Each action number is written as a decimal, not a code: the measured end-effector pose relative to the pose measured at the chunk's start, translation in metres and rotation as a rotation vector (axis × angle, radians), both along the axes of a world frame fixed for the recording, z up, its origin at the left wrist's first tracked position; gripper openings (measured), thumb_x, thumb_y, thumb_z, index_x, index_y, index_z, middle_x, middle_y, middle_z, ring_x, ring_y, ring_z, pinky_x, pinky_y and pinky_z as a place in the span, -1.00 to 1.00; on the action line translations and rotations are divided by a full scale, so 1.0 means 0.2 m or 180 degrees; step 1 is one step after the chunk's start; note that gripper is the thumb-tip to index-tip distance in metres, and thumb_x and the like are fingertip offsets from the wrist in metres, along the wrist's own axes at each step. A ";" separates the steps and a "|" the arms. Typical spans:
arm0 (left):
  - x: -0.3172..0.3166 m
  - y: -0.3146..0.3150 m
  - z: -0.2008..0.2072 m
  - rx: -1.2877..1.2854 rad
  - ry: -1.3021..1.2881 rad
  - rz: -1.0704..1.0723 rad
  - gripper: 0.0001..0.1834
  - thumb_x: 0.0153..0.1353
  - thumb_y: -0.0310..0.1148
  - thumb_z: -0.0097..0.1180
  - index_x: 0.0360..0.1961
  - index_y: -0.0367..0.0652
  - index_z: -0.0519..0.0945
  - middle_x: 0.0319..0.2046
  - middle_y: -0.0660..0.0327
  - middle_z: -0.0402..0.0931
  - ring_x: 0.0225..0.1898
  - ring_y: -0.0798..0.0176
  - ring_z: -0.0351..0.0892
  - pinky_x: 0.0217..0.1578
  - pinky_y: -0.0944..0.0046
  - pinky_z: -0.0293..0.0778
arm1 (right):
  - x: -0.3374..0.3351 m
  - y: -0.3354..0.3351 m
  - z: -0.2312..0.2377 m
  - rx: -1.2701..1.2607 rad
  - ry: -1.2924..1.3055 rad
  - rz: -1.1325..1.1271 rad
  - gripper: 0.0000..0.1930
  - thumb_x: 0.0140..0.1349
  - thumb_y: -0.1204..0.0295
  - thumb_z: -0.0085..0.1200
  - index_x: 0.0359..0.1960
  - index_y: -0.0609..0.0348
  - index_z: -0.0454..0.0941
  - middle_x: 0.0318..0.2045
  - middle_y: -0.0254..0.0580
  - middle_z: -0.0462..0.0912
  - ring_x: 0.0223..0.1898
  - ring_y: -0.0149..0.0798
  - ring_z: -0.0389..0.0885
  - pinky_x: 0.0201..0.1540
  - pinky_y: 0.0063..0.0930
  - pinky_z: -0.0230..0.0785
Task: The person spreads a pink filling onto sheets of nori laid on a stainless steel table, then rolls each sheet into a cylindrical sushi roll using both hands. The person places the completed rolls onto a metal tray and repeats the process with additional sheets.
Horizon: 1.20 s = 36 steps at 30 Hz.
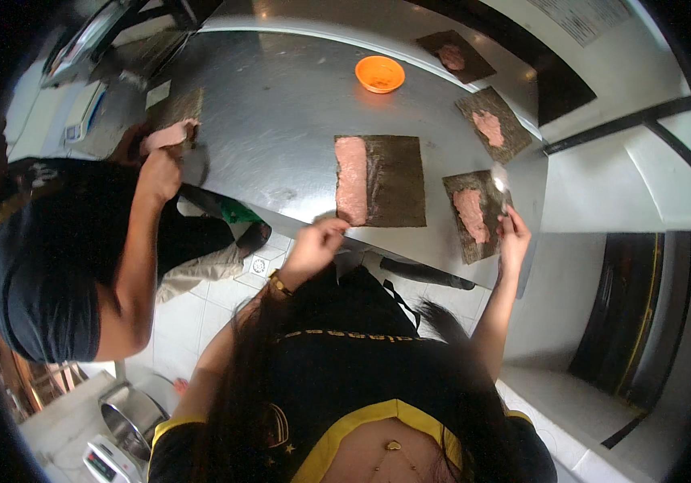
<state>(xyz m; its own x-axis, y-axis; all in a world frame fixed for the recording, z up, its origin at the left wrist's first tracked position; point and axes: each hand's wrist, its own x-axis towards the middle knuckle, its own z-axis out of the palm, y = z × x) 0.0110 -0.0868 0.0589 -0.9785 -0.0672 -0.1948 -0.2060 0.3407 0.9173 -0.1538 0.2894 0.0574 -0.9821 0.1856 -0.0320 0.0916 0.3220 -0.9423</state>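
Observation:
A dark seaweed sheet lies on the metal table in front of me, with a band of pink minced paste spread along its left side. My left hand is closed, its fingertips pinching the sheet's near left corner. To the right, my right hand is shut on the handle of a spoon, whose pale bowl points away from me. The spoon hangs over the right edge of a second seaweed sheet, which carries a rough patch of pink paste.
Beyond lie two more seaweed sheets with pink paste. An orange bowl stands on the far part of the metal table. At left, a co-worker's hand handles paste on another sheet. A wall borders the right.

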 end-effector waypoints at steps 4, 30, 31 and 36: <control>-0.11 -0.19 -0.16 0.0649 0.0108 0.0762 -0.81 0.21 -0.48 0.03 -0.18 -0.22 0.60 -0.46 0.32 0.54 -0.41 0.50 0.43 -0.35 0.44 0.38 | 0.15 0.22 -0.08 0.0272 -0.0473 -0.0898 -0.69 0.25 0.61 -0.10 0.00 0.27 0.55 -0.28 -0.22 0.64 -0.25 -0.42 0.55 -0.18 -0.59 0.38; -0.03 0.03 -0.22 0.1070 -0.1764 0.1240 -0.48 0.21 -0.04 0.13 -0.49 -0.43 0.59 -0.57 0.03 0.61 -0.60 0.22 0.63 -0.58 0.31 0.56 | 0.11 -0.95 0.10 0.3178 0.2522 0.2983 -0.62 -0.04 0.51 0.01 -0.12 -0.01 0.63 -0.34 -0.29 0.46 -0.21 -0.18 0.43 -0.18 -0.28 0.31; -0.03 0.03 -0.23 0.1023 -0.1767 0.1245 -0.46 0.20 -0.02 0.12 -0.51 -0.43 0.60 -0.58 0.04 0.61 -0.60 0.22 0.63 -0.57 0.31 0.55 | 0.07 -0.97 0.09 0.3204 0.2548 0.2989 -0.62 -0.04 0.51 0.01 -0.12 -0.02 0.63 -0.33 -0.28 0.46 -0.21 -0.17 0.44 -0.18 -0.28 0.31; -0.02 0.03 -0.22 0.0936 -0.1782 0.1263 -0.44 0.19 -0.01 0.12 -0.53 -0.45 0.61 -0.59 0.03 0.61 -0.59 0.22 0.64 -0.56 0.31 0.55 | -0.10 -1.06 0.05 0.3337 0.2580 0.2911 -0.64 0.01 0.50 0.00 -0.12 -0.05 0.64 -0.29 -0.28 0.50 -0.19 -0.17 0.45 -0.16 -0.27 0.32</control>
